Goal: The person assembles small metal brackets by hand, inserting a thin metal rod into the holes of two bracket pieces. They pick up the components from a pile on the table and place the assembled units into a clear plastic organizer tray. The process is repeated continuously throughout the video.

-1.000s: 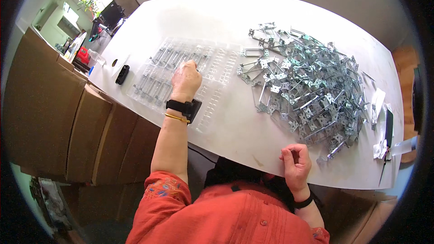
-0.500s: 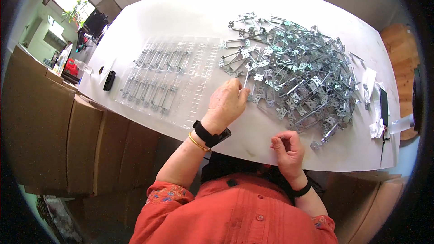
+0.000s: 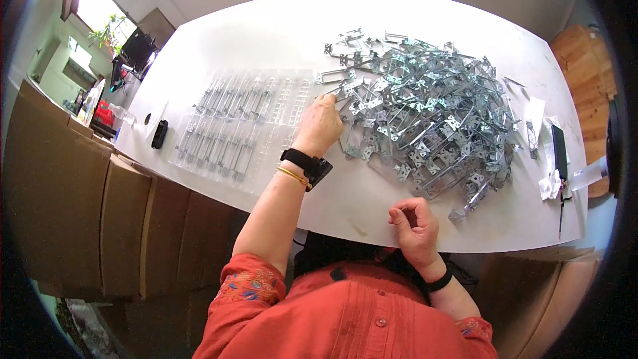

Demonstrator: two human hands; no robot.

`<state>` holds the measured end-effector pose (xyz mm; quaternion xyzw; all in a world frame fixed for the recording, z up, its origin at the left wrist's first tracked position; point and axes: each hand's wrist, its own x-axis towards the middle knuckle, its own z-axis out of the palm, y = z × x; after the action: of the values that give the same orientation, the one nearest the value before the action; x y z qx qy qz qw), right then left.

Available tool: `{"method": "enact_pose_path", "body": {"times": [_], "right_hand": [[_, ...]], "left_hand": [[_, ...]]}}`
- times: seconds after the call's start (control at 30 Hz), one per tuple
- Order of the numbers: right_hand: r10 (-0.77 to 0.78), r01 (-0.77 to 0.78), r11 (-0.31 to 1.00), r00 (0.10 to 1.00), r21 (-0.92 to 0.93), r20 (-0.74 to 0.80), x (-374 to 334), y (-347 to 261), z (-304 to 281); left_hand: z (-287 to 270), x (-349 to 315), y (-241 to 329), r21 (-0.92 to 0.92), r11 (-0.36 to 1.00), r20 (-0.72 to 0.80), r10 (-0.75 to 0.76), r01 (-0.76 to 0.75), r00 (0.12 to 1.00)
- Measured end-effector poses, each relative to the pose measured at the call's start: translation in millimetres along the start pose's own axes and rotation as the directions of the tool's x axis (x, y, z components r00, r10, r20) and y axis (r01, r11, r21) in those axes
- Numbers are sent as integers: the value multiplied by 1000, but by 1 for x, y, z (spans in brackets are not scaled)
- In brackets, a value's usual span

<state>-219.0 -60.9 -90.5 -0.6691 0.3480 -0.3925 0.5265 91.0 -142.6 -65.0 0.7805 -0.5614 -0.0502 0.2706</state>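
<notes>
My left hand (image 3: 320,123) reaches to the left edge of a heap of silvery metal brackets (image 3: 432,106). Its thumb and fingers are pinched on a thin metal bracket (image 3: 339,91), mostly hidden by the hand. Left of this hand lies a clear plastic blister tray (image 3: 272,119) with rows of slots; its left columns hold slim metal brackets, while those nearer the hand look unfilled. My right hand (image 3: 417,227) is curled above the table's near edge, fingertips pressed to the thumb. Whatever it may hold is too small to make out.
The white table (image 3: 359,206) has a small black object (image 3: 159,134) at its left. On the right are white paper scraps (image 3: 550,185), a long black tool (image 3: 560,151) and a loose metal strip (image 3: 514,82). Cardboard boxes (image 3: 126,213) stand along the left.
My left hand has moved left and away from me, along the heap's edge toward the tray. My right hand stays curled in nearly the same place. The view has shifted slightly.
</notes>
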Motion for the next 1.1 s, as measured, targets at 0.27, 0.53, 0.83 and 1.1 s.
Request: {"method": "enact_pose_path", "body": {"times": [0.27, 0.53, 0.83, 1.1], "right_hand": [[-31, 32, 999, 999, -44, 21, 0, -2, -2], [-31, 30, 998, 1000, -51, -7, 0, -3, -1], [-7, 6, 1000, 1000, -31, -21, -1, -3, 2], [-26, 26, 1000, 999, -2, -40, -1, 0, 3]], "left_hand": [[1, 3, 5, -76, 997, -17, -31, 30, 999], [7, 2, 4, -37, 999, -25, -1, 1, 1000], [-3, -1, 12, -149, 979, -322, 83, -137, 943], [-51, -82, 61, -674, 704, 171, -147, 225, 974]]}}
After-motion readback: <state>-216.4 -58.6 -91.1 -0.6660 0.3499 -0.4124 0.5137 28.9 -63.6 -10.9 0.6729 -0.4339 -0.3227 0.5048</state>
